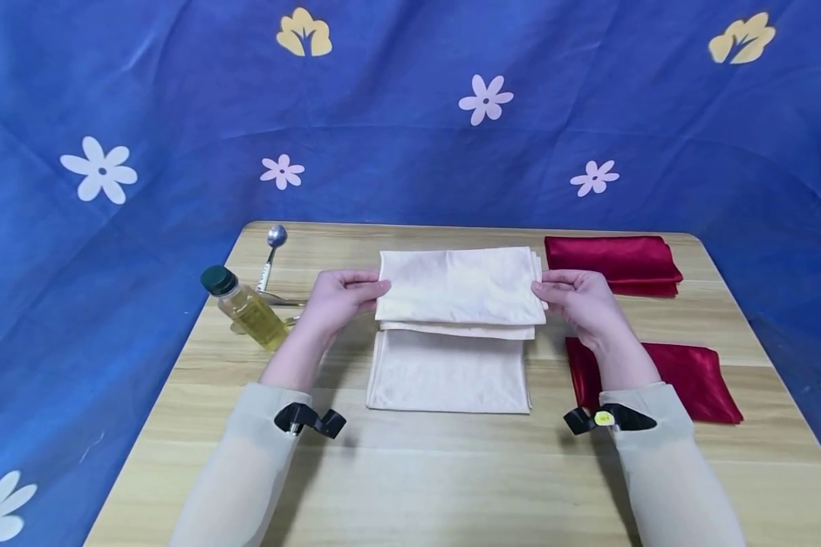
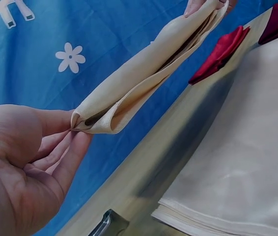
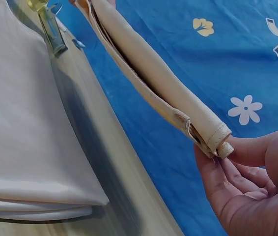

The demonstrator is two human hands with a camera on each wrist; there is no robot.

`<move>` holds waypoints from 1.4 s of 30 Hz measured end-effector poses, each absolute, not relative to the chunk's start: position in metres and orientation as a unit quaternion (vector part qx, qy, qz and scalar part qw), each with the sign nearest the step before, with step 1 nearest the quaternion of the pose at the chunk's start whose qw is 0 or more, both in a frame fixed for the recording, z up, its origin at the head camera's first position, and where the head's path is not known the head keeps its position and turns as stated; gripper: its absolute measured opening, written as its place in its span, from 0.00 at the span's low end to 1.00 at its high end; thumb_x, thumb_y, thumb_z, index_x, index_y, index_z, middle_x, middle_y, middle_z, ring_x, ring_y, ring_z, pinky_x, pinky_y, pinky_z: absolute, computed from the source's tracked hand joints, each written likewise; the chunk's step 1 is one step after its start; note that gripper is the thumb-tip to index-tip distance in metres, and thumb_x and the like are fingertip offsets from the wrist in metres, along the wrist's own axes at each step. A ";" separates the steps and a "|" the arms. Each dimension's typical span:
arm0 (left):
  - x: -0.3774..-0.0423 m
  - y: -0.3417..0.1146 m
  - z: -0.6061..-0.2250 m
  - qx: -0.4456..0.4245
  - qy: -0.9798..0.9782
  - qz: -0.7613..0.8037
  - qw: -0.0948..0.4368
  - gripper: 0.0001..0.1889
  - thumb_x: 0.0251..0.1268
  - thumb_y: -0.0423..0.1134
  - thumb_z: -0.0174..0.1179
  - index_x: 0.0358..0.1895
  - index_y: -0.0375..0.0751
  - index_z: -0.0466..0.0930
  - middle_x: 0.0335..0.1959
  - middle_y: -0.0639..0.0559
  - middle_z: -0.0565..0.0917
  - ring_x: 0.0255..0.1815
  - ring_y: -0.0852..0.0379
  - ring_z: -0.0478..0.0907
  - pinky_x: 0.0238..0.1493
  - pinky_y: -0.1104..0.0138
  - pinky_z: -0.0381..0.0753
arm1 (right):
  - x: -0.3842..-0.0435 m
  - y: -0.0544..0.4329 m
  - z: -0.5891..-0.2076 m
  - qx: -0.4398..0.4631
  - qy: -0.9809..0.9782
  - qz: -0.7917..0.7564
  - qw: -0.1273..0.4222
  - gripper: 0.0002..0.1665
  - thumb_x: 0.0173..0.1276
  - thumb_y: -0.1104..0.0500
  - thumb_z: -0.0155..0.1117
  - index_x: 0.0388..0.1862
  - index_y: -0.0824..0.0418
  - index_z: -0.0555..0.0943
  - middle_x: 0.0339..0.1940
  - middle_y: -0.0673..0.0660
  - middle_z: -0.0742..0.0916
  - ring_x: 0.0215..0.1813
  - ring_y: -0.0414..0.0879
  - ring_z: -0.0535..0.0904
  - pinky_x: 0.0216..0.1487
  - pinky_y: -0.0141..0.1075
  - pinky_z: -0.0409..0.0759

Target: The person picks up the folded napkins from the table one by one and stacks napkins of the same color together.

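A folded white cloth (image 1: 458, 285) is held up between both hands, its layers showing along the edge in the wrist views. My left hand (image 1: 345, 302) pinches its left edge between thumb and fingers. At the opposite edge, my right hand (image 1: 578, 300) pinches it the same way. Below and nearer to me, a second folded white cloth (image 1: 449, 372) lies flat on the wooden table (image 1: 445, 479). The raised cloth overlaps its far part in the head view. In the left wrist view, a shadow falls on the wood beside the lying cloth (image 2: 242, 147).
To the left stands a bottle (image 1: 253, 311) of yellow liquid with a dark green cap. Behind it lies a metal spoon (image 1: 270, 254), with more metal cutlery (image 1: 283, 301) beside the bottle. On the right are two folded dark red cloths, one far (image 1: 612, 262) and one near (image 1: 691, 380).
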State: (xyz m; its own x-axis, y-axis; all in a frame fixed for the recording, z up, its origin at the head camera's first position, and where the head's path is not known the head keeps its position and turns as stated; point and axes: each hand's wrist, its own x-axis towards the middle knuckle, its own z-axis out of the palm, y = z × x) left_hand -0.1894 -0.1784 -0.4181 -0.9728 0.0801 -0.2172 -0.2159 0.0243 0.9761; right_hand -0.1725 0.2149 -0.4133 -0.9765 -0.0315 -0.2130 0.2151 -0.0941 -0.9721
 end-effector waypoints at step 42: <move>-0.137 -0.189 -0.462 -0.062 0.696 0.704 0.125 0.17 0.67 0.30 0.73 0.55 0.25 0.84 0.45 0.44 0.91 0.47 0.55 0.89 0.51 0.63 0.90 | -0.124 0.208 -0.462 0.078 0.667 -0.735 0.087 0.13 0.70 0.69 0.74 0.51 0.72 0.85 0.36 0.54 0.91 0.37 0.40 0.87 0.40 0.31 0.89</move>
